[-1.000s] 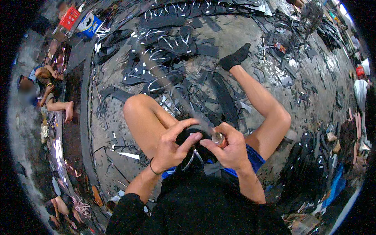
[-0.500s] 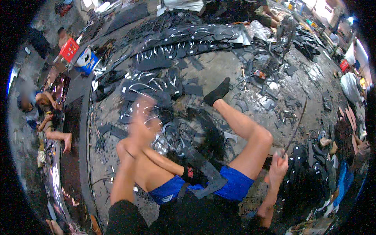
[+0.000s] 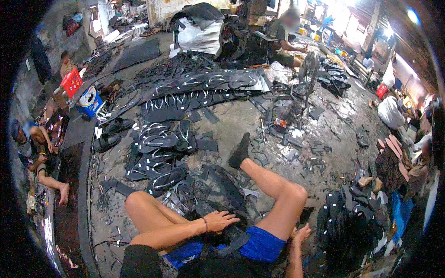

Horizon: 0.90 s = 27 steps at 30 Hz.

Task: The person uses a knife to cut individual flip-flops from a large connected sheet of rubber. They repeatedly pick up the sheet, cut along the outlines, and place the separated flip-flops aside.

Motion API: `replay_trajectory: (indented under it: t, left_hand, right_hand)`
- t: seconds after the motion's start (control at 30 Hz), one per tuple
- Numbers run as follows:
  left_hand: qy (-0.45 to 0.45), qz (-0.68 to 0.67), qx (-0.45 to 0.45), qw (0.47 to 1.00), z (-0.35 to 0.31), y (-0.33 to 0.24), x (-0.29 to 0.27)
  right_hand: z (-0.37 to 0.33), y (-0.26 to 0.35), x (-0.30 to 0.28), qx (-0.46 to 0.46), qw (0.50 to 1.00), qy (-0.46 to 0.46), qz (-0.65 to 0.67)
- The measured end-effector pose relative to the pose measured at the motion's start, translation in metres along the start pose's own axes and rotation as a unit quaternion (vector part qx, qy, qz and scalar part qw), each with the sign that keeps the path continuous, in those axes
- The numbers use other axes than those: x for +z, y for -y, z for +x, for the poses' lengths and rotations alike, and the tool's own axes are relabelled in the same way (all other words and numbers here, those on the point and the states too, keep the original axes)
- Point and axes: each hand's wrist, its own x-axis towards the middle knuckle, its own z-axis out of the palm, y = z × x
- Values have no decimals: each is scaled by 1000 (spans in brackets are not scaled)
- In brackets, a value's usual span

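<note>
My left hand (image 3: 219, 222) lies over my lap with fingers stretched flat on dark rubber material. A cut black rubber piece (image 3: 234, 240) rests across my blue shorts beside that hand. My right hand (image 3: 302, 233) is low beside my right thigh, its fingers loosely apart; no tool shows in it. In front of my left knee is a pile of black flip-flops (image 3: 157, 142) with pale straps. More dark footwear pieces (image 3: 345, 213) with small white tags are heaped to the right of my right hand.
Farther off, flip-flops line a long black sheet (image 3: 204, 85). Rubber scraps (image 3: 315, 147) litter the concrete floor. A red crate (image 3: 71, 82) and a blue-and-white container (image 3: 91, 100) stand at the far left. Another person (image 3: 39, 153) sits at left, one (image 3: 283, 39) at the back.
My view has tipped up, showing more of the room. My left hand has come from over the flip-flop pile to my lap. The long thin blade in my right hand no longer shows.
</note>
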Motion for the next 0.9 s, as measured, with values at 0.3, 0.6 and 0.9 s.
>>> replay_trajectory:
  t: [0.3,0.6,0.9]
  left_hand:
    - [3,-35,-161,986,64,141,-103]
    - [-110,14,-461,880,12,345,-65]
    - [-264,125,-502,814,33,373,26]
  right_hand:
    - [166,129,-215,-252,953,-104,129]
    - [115,491,-78,-509,764,355,174]
    - [53,797,208,-184,621,606,462]
